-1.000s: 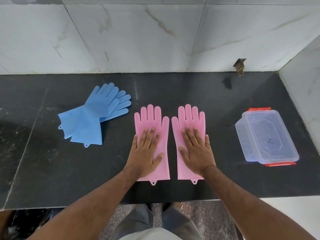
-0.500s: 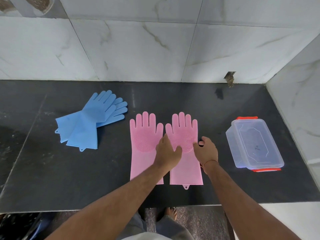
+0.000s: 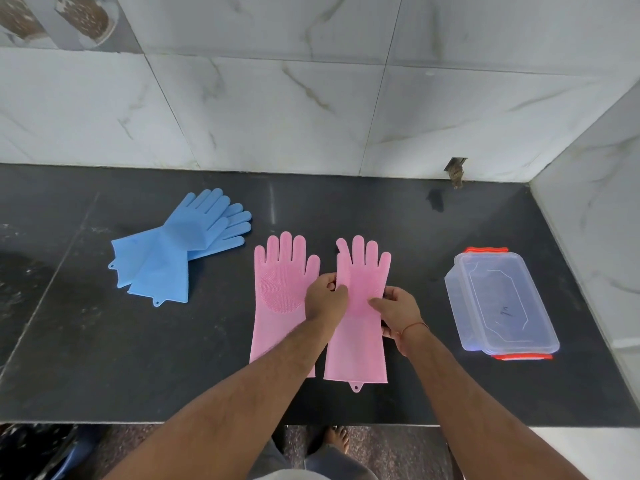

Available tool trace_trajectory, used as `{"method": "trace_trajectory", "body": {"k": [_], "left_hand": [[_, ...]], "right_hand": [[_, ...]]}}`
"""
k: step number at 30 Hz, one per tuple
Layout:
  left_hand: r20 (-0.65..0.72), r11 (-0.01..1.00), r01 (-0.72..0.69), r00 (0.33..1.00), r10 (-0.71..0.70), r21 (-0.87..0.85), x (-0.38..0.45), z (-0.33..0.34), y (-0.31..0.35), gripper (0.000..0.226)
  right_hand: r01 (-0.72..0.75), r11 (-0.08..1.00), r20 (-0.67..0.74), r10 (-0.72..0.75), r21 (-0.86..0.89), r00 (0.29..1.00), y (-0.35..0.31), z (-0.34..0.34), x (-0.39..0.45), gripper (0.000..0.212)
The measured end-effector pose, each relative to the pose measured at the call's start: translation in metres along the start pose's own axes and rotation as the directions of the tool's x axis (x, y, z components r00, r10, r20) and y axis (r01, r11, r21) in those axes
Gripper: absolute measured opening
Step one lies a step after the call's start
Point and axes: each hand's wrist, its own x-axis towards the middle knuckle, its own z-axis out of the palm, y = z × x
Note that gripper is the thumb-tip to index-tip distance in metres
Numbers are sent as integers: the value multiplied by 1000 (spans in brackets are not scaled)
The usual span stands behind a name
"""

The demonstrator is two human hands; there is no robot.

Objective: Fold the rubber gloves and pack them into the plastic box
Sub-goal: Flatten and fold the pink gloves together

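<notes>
Both hands work the right pink glove (image 3: 360, 327) at mid-length: left hand (image 3: 325, 299) pinches its left edge with curled fingers, right hand (image 3: 394, 306) grips its right edge, thumb on top. A thin red thread circles the right wrist.

Black stone counter (image 3: 86, 358) carries everything; marble-veined wall tiles (image 3: 277, 116) rise behind and at the right.

Blue gloves (image 3: 176, 247), a pair, lie crossed one over the other at far left, fingers pointing away and to the right, well apart from the pink ones.

Plastic box (image 3: 498, 303), clear, lid on, red clips at both ends, sits at the right, apart from the right hand.

Left pink glove (image 3: 280, 296) lies flat, bristled palm up, fingers pointing to the wall, its lower right part under the left forearm. Right pink glove lies just beside it, cuff toward the counter edge, small hanging tab at the cuff; its thumb side lifts slightly at the left hand.

A small broken notch (image 3: 457, 171) shows in the wall tile above the counter.
</notes>
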Motion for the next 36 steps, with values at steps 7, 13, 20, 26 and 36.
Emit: {"method": "trace_trajectory", "body": {"k": [7,13,20,26,36], "left_hand": [[38,992,-117,993,116,41,1,-6,-2,10],[21,991,-122,992,123,-47,-3,-25,8,31],[-30,981,-158,987,156,-113,11,-77,14,25],[-95,980,-140,987,128,-138,29,-128,22,10],[52,983,91,995,-83,-158,36,-158,-8,40]], "right_hand": [[188,977,27,-186,-97,982,-2,7,-14,28],[267,964,64,-266,-13,962,-7,11,-25,35],[284,951,152,-300,118,942,-30,46,-43,46],[251,946,260,-299,203,918,-54,89,-51,51],[104,991,194,-120,89,974,-35,125,-43,52]]}}
